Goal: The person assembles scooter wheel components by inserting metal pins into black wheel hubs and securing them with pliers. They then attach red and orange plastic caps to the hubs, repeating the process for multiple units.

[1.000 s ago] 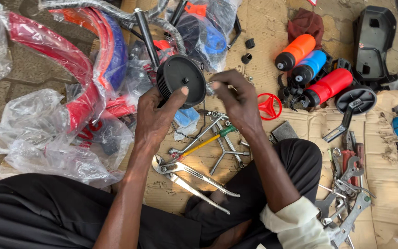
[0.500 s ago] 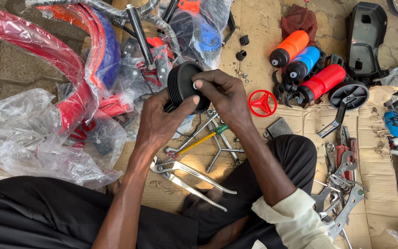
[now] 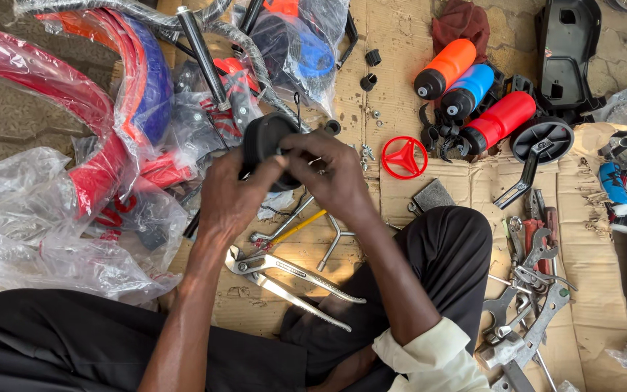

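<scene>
A small black wheel is held edge-on above the cardboard, gripped by both hands. My left hand clasps its near side with the thumb pressed on its face. My right hand covers its right side, fingers curled at the hub. Behind the wheel lies a plastic-wrapped red and blue frame with a black tube. Under my hands on the cardboard lie silver pliers, a yellow-handled tool and a three-way wrench.
Orange, blue and red bottles lie at upper right beside a red plastic disc and a second black wheel on a bracket. Several spanners are piled at right. Loose clear plastic wrap lies at left.
The wheel has turned from face-up to edge-on and dropped lower in my hands. My right hand has closed over its hub side.
</scene>
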